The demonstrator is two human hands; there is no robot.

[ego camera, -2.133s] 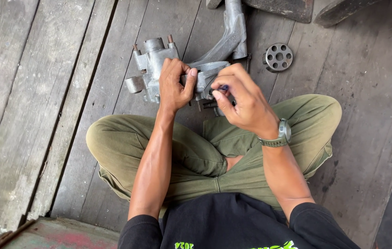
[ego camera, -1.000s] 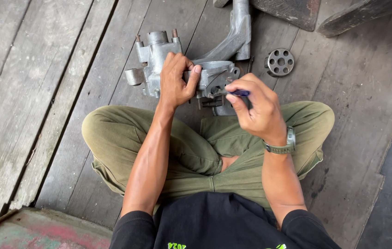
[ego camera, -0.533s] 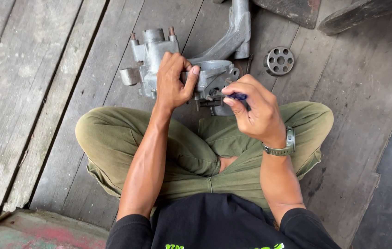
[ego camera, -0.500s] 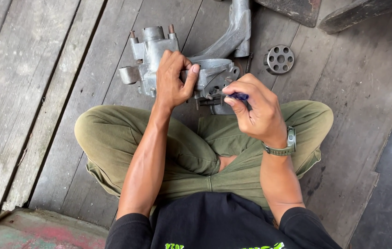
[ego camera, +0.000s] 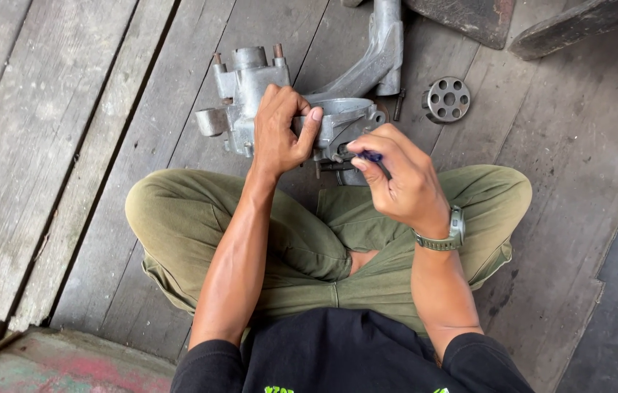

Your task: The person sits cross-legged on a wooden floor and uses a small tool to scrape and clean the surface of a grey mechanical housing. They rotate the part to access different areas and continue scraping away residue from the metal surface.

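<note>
**A:** Start at the hands. What is the left one doing?

**B:** The left hand (ego camera: 281, 131) is clamped over the top of a grey cast-metal housing (ego camera: 250, 102), fingers curled across it and the thumb hooked on the rim of its round opening. It is closed firmly on that part.

**A:** And the right?

**B:** The right hand (ego camera: 396, 178) is pinched narrow around a small tool with a blue handle (ego camera: 371, 156). Its tip sits at the near side of the housing, just below the round opening. The tip itself is hidden behind the fingers, so I cannot tell what it touches. A wristwatch (ego camera: 445, 234) is on that wrist.

**A:** Where does the housing lie?

**B:** On the plank floor (ego camera: 69, 145), just beyond the person's crossed legs in olive trousers (ego camera: 192, 225), toward the far edge of the floor in view, around the middle.

**A:** What else is around it?

**B:** A long grey metal arm (ego camera: 381, 51) runs from behind the housing up to the far edge. Just right of it lies a dark bolt (ego camera: 398, 104), then a round metal disc with a ring of holes (ego camera: 447, 99). Dark slabs (ego camera: 469, 18) sit at the far right corner. A worn painted board (ego camera: 54, 364) shows at the near left corner.

**A:** Anything in the way?

**B:** The left hand covers the middle of the housing, and the right hand screens the spot under the tool.
</note>
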